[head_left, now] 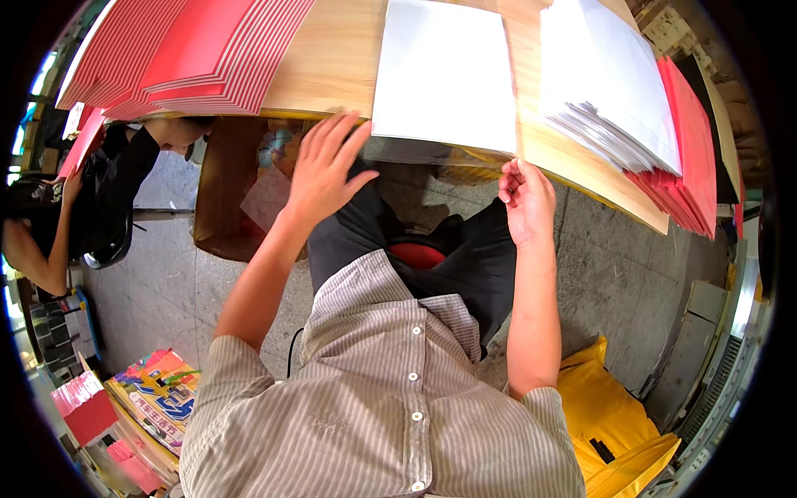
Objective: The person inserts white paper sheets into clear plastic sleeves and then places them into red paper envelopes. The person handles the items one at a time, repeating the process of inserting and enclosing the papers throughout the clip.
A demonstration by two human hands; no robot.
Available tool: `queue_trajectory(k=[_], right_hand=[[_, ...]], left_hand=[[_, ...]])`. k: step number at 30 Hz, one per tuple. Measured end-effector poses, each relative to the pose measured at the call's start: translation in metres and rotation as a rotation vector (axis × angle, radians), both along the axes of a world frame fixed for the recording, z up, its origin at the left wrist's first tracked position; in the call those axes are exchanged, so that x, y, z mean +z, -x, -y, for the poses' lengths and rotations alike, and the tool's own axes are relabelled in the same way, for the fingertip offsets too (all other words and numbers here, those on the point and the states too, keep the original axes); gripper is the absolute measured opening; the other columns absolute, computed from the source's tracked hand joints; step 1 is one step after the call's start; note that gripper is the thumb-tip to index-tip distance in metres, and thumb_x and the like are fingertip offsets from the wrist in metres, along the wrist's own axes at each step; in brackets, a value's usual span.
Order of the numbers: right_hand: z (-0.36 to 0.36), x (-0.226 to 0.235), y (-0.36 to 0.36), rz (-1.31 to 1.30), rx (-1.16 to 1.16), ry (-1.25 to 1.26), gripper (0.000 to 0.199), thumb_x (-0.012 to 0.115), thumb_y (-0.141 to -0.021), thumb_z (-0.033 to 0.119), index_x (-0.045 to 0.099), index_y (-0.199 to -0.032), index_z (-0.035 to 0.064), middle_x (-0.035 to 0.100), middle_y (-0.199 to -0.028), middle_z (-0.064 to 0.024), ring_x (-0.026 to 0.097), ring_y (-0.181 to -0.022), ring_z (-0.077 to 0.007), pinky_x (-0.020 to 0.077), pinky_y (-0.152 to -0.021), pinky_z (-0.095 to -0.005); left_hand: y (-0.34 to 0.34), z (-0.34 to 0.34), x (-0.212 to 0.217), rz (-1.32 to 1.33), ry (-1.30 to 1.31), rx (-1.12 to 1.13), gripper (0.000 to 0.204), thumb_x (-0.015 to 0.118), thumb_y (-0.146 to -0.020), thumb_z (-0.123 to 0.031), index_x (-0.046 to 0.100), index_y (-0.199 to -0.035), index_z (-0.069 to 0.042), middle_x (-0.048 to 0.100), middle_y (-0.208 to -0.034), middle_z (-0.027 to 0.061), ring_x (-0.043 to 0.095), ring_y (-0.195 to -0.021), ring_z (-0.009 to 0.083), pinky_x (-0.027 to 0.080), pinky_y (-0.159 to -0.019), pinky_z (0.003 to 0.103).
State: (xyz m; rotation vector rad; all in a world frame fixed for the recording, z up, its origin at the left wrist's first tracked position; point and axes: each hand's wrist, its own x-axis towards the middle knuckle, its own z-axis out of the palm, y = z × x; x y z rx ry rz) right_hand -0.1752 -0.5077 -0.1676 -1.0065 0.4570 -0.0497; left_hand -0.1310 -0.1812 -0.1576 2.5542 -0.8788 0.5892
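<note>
A white sheet or booklet (444,70) lies flat on the wooden table in front of me. Past its near edge sticks out a clear plastic sleeve (415,150), overhanging the table edge. My left hand (330,166) hovers by the sleeve's left corner, fingers stretched and thumb apart, holding nothing. At the right corner, my right hand (529,199) has its fingers curled, thumb and forefinger pinched on the film's edge. To the left are fanned stacks of red booklets (195,50). On the right a pile of white sleeved booklets (610,91) rests beside red ones (693,141).
An open cardboard box (220,199) stands under the table at left. Another person (108,183) in black sits at far left, holding a red sheet. Behind me are a yellow bag (614,415), a colourful printed package (158,390) and a grey metal cabinet (693,340).
</note>
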Motion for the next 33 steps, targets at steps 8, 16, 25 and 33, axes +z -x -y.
queue_trajectory(k=[8,16,25,33], right_hand=[[0.001,0.021,0.007,0.399,-0.083,1.132,0.031,0.074,-0.09,0.028,0.067,-0.108,0.0034,0.069,-0.11,-0.0114,0.063,-0.098,-0.0229,0.0484,-0.08,-0.0335],[0.016,0.016,-0.032,0.388,0.166,1.264,0.024,0.078,-0.083,0.018,0.07,-0.098,0.0012,0.065,-0.104,-0.0121,0.061,-0.098,-0.0275,0.0494,-0.089,-0.0378],[0.017,0.02,-0.048,0.261,0.156,1.185,0.015,0.074,-0.085,0.013,0.071,-0.088,-0.002,0.066,-0.084,-0.013,0.062,-0.085,-0.0244,0.0513,-0.078,-0.0352],[0.014,0.021,-0.054,0.142,0.136,1.249,0.017,0.072,-0.084,0.014,0.068,-0.081,-0.0012,0.066,-0.081,-0.0126,0.061,-0.086,-0.0274,0.05,-0.081,-0.0388]], left_hand=[[-0.032,0.026,-0.001,-0.003,0.242,-0.082,0.011,0.076,-0.081,-0.007,0.073,-0.091,-0.004,0.072,-0.102,0.0076,0.066,-0.102,0.0272,0.052,-0.088,0.038],[-0.04,0.032,0.013,-0.248,0.35,-0.019,0.01,0.075,-0.084,-0.011,0.073,-0.09,-0.003,0.071,-0.092,0.0078,0.065,-0.089,0.0261,0.052,-0.08,0.036],[-0.045,0.034,0.016,-0.522,0.45,0.144,0.015,0.076,-0.085,-0.014,0.074,-0.094,-0.002,0.071,-0.086,0.0104,0.066,-0.076,0.0191,0.052,-0.073,0.031],[-0.05,0.037,0.027,-0.628,0.425,0.217,0.019,0.075,-0.085,-0.016,0.074,-0.093,0.001,0.073,-0.084,0.0114,0.069,-0.076,0.0181,0.053,-0.073,0.03]])
